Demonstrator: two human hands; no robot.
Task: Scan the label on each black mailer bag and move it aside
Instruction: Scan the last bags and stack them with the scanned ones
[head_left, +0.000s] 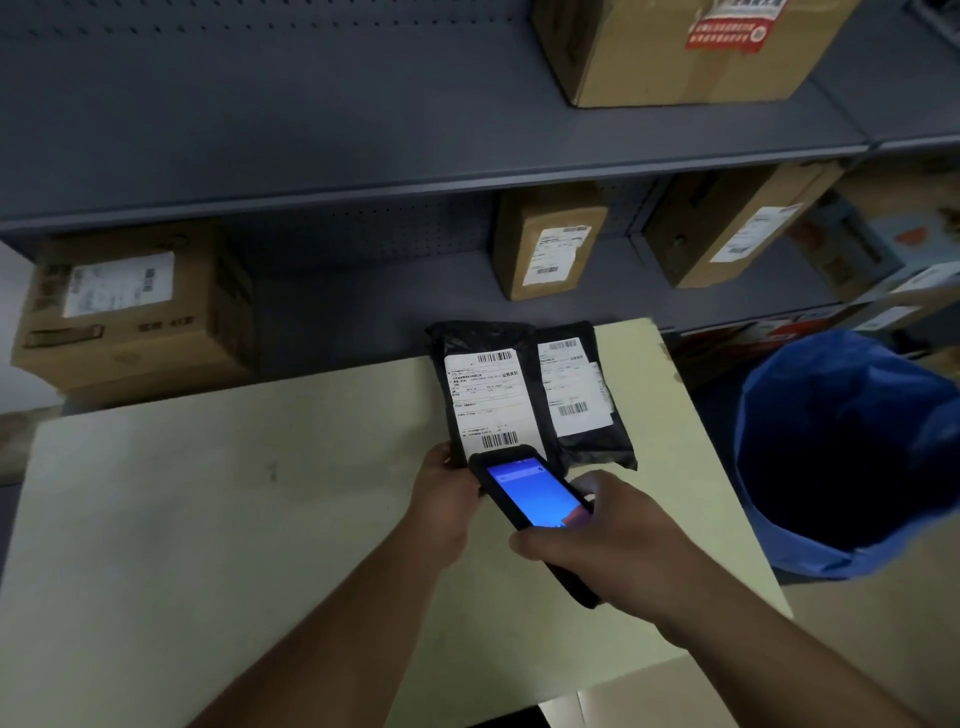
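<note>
Two black mailer bags with white barcode labels lie at the far right of a pale table (208, 519). My left hand (447, 499) grips the near edge of the left black mailer bag (488, 395), which overlaps the right black mailer bag (582, 395). My right hand (618, 551) holds a black handheld scanner (530, 493) with a lit blue screen. Its front end sits just over the lower barcode of the left bag's label.
A bin lined with a blue bag (852, 457) stands right of the table. Grey shelves (363, 171) behind hold several cardboard boxes, such as one large box (135, 306) at left and a smaller box (545, 244) behind the bags.
</note>
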